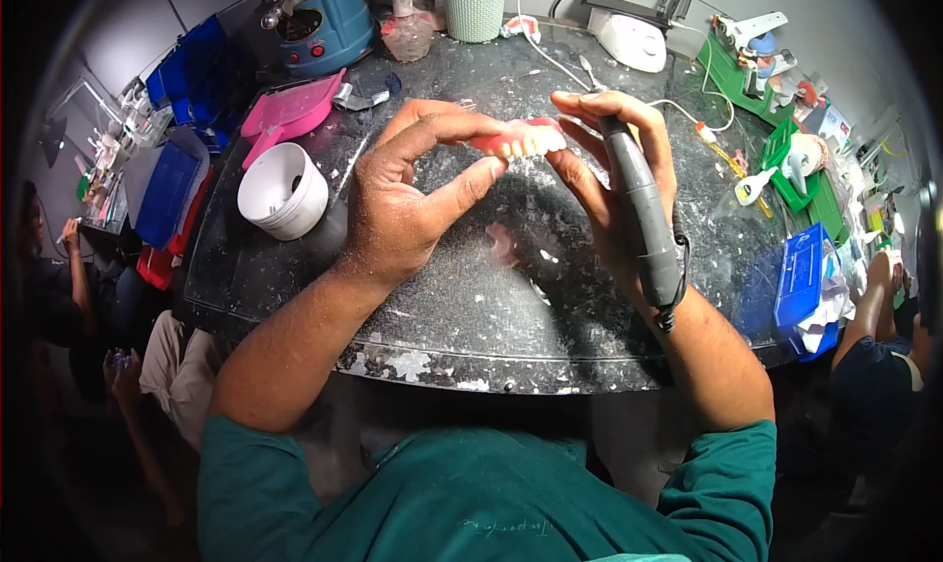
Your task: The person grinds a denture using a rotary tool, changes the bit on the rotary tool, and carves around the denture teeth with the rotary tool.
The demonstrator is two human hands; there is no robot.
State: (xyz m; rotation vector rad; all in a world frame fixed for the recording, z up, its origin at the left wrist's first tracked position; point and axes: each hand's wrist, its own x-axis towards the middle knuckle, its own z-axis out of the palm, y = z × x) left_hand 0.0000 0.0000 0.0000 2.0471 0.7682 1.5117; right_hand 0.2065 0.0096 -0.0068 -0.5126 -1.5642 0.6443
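Observation:
A pink denture (530,138) with a row of pale teeth is held up over the middle of the dark table. My left hand (398,194) pinches its left end between thumb and fingers. Across my right hand (656,135) lies a dark grey rotary handpiece (637,189), its tip pointing up and away from me, apart from the denture. The thumb and fingertips of this hand also meet the denture's right end. Fine pale dust coats my left hand and wrist. The denture's far side is hidden.
Left of my hands stand a white tub (283,191) and a pink dustpan (295,110). Along the back are a blue machine (319,31), a pale green basket (474,10) and a white control box (630,41) with a cord. Blue bins (801,279) and people flank the dusty table (442,311).

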